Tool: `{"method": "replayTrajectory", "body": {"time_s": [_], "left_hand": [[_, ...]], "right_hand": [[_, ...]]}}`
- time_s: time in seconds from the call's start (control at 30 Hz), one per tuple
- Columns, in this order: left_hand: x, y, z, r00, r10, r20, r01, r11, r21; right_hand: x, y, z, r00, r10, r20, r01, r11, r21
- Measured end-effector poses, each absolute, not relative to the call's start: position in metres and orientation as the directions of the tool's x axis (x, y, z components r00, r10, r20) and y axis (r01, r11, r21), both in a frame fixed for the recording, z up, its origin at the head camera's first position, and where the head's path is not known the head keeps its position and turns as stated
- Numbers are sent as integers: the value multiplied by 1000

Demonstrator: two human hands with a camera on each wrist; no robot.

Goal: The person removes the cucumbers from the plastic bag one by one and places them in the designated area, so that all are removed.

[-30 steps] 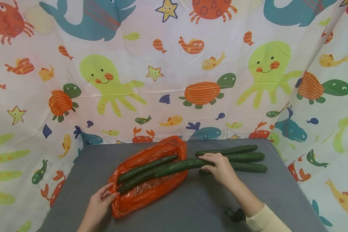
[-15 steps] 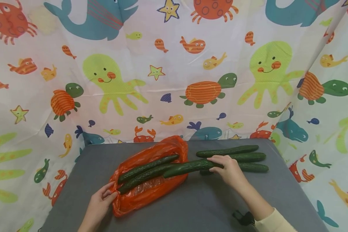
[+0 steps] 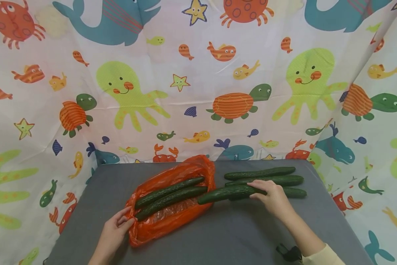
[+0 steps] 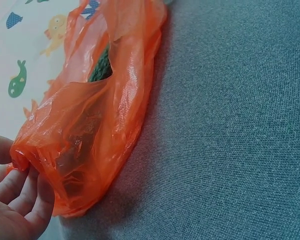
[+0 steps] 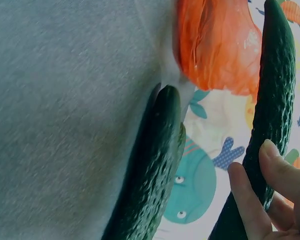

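Note:
My left hand [image 3: 116, 229] pinches the near-left edge of an orange plastic bag [image 3: 172, 229]; in the left wrist view its fingers gather the thin film. Two cucumbers lie in the bag's open mouth, a rear cucumber [image 3: 168, 192] and a front cucumber [image 3: 170, 202]. My right hand [image 3: 273, 197] grips another cucumber [image 3: 226, 193] between thumb and fingers, raised above the table. Its left tip overlaps the bag's right edge in the head view. In the right wrist view, the held cucumber [image 5: 275, 90] stands away from a cucumber [image 5: 155, 160] lying on the cloth.
To the right lie more cucumbers side by side, a back cucumber [image 3: 261, 172], a middle cucumber [image 3: 289, 180] and a front cucumber [image 3: 294, 192]. The grey table [image 3: 191, 243] is bordered by a sea-animal curtain [image 3: 191, 121]. A black strap [image 3: 288, 254] hangs by the right wrist.
My right hand has moved right, drawing the held cucumber off the cucumbers in the bag toward the ones on the table. The left hand keeps its hold on the bag.

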State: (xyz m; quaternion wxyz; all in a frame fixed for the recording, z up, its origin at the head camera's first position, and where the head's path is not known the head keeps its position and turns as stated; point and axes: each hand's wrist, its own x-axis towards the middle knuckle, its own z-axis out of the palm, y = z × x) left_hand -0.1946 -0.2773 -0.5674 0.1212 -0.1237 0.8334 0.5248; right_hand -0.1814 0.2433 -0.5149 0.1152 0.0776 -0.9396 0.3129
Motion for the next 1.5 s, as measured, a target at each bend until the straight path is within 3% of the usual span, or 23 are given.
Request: {"method": "replayTrajectory", "body": {"time_s": [0.67,1.17,1.5], "left_hand": [[-191,-280,-567,-935,-87,-344,-348,418,839],[-192,-280,-569,-935,-84,-346,-348,413,842],[-193,-282,-573,-936,-80,-344,-344,422,839]], "right_hand": [[-172,296,-541,-973,-55,222,-164,845,-508],[-170,332,-561,-998,4,70,-34,853,-521],[-170,340,-570,-998,19,59,-14,856,-517]]}}
